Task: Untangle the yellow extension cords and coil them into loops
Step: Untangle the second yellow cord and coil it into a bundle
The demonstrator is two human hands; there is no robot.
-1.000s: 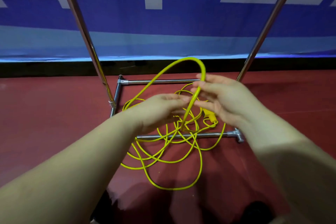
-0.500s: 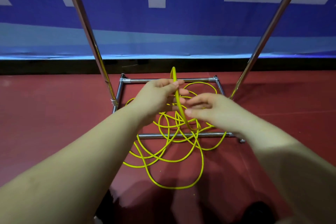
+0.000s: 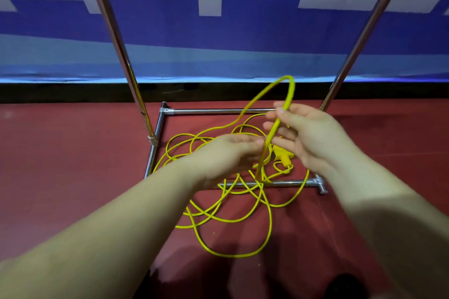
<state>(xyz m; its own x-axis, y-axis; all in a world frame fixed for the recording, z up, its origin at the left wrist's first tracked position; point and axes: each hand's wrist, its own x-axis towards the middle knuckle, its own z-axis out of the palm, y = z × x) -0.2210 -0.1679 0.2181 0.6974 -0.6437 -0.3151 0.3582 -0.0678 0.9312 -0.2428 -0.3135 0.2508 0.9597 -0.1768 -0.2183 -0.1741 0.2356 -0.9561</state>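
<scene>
Head view. The right hand (image 3: pixel 313 136) pinches a raised bight of the yellow extension cord (image 3: pixel 228 221) between thumb and fingers; the left hand (image 3: pixel 228 153), blurred with motion, sits just beside the descending strand, fingers loosely curled, and whether it actually grips the cord cannot be told.

Change over the last second — half a second ago the lifted strand stood as a narrow, nearly edge-on arc between the two hands, close together over the pile; it now opens into a wide loop, its crest risen toward the far side and shifted right, with the right hand carried up and to the right. Judged from this, one turn of a coil is being formed, yet most of the cord is still uncoiled.

Position and axis — the bulk of the cord lies in overlapping curls on the red floor (image 3: pixel 73 177), draped across the near bar of the chrome rack base (image 3: pixel 279 183). The plug end (image 3: pixel 283 156) rests inside the frame, pointing toward the near right. The raised loop's long axis runs from the pile at lower left up to its crest at far right.
</scene>
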